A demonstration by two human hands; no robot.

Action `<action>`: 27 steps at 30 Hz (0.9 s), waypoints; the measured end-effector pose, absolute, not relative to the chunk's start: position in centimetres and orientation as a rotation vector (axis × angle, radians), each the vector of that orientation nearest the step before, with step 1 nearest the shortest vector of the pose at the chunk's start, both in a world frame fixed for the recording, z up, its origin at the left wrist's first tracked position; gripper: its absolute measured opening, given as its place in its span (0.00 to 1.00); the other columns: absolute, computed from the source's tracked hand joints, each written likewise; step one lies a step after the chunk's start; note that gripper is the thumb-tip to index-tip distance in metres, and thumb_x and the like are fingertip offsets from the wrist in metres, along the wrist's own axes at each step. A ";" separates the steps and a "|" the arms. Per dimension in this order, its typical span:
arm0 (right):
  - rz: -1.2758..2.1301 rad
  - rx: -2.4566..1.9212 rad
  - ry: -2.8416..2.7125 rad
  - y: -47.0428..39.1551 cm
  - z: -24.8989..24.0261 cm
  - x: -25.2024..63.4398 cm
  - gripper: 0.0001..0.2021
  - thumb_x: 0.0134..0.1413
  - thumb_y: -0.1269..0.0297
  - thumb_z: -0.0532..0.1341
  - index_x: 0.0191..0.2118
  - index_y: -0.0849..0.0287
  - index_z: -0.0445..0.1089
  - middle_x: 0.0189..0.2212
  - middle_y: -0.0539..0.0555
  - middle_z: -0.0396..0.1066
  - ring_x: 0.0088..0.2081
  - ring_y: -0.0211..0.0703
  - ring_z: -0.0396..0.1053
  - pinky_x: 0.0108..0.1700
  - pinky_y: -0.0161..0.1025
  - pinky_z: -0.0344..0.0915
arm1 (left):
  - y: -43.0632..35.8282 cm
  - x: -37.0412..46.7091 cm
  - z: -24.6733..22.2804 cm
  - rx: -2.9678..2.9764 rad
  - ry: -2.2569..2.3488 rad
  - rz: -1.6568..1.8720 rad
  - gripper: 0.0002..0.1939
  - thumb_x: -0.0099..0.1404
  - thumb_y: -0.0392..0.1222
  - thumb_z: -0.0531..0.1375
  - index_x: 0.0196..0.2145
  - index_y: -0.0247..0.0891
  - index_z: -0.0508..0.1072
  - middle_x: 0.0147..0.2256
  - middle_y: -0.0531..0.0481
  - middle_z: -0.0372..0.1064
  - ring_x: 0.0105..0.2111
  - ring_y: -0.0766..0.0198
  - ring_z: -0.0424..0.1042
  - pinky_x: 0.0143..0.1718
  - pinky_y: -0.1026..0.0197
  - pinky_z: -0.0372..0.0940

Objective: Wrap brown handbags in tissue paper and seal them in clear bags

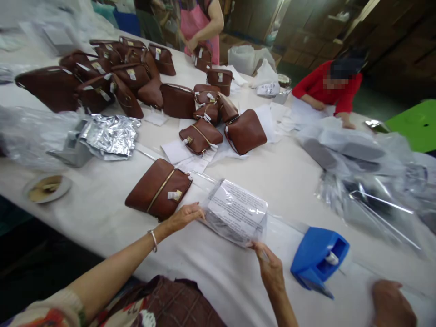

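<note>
A clear plastic bag [238,211] with lines of printed text lies in front of me, a greyish layer showing in its lower part. My left hand [184,217], with a bracelet at the wrist, pinches its left edge. At the bag's near right corner, the fingers of my right hand [270,269] are closed on the plastic. Just beyond my left hand rests a brown handbag [158,190] with a gold zip and a white tag, apart from the plastic bag. To the right of my right hand stands a blue tape dispenser [318,259].
Several brown handbags [177,101] crowd the table's far left. Silver foil packets [111,136] and a small plate [47,187] lie left; plastic-wrapped items [354,150] lie right. A person in red [329,86] and one in pink [200,27] work opposite. Another person's hand [391,303] is at lower right.
</note>
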State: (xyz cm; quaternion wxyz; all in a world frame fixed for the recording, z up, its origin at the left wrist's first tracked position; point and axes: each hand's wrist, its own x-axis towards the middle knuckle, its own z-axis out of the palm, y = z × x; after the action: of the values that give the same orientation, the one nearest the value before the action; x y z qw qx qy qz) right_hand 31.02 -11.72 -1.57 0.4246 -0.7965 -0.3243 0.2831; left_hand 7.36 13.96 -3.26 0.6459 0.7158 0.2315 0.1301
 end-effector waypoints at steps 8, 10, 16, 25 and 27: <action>0.328 -1.990 -1.012 -15.2 -4.0 29.2 0.12 0.61 0.56 0.59 0.43 0.49 0.79 0.44 0.57 0.76 0.48 0.52 0.71 0.52 0.53 0.69 | 12.7 6.2 -4.8 1.655 0.582 0.388 0.20 0.71 0.54 0.54 0.36 0.37 0.78 0.39 0.46 0.75 0.47 0.58 0.70 0.60 0.52 0.57; 0.356 -2.022 -0.942 -15.4 -4.6 29.2 0.14 0.61 0.54 0.57 0.41 0.50 0.79 0.40 0.56 0.76 0.45 0.51 0.72 0.49 0.51 0.71 | 13.1 6.2 -4.7 1.788 0.502 0.428 0.18 0.72 0.52 0.55 0.37 0.37 0.77 0.40 0.45 0.74 0.48 0.57 0.68 0.57 0.53 0.60; 0.786 -2.033 -0.832 -15.3 -3.8 31.2 0.18 0.53 0.45 0.63 0.43 0.48 0.79 0.44 0.56 0.78 0.49 0.55 0.73 0.54 0.54 0.69 | 14.1 5.7 -4.9 2.181 0.295 0.412 0.15 0.73 0.48 0.54 0.36 0.39 0.77 0.42 0.45 0.72 0.48 0.58 0.67 0.58 0.52 0.58; 0.662 -1.909 -0.357 -11.1 0.4 35.8 0.27 0.55 0.42 0.60 0.53 0.54 0.74 0.55 0.58 0.72 0.58 0.58 0.67 0.64 0.58 0.58 | 13.7 4.5 -4.6 2.405 0.166 0.451 0.10 0.67 0.31 0.57 0.40 0.41 0.77 0.48 0.44 0.72 0.56 0.54 0.65 0.59 0.48 0.61; 0.611 -2.036 -0.426 -7.9 1.0 36.2 0.29 0.52 0.43 0.61 0.55 0.54 0.72 0.57 0.56 0.70 0.61 0.56 0.63 0.66 0.55 0.54 | 13.7 4.4 -4.6 2.420 0.165 0.480 0.10 0.66 0.31 0.57 0.40 0.41 0.76 0.48 0.43 0.72 0.56 0.54 0.65 0.58 0.48 0.62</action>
State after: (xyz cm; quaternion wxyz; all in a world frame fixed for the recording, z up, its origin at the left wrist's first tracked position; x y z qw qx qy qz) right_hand 36.21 -7.88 0.96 0.4677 -0.8301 -0.1738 0.2490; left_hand 4.44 13.68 -4.61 0.3280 0.9245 0.0631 0.1835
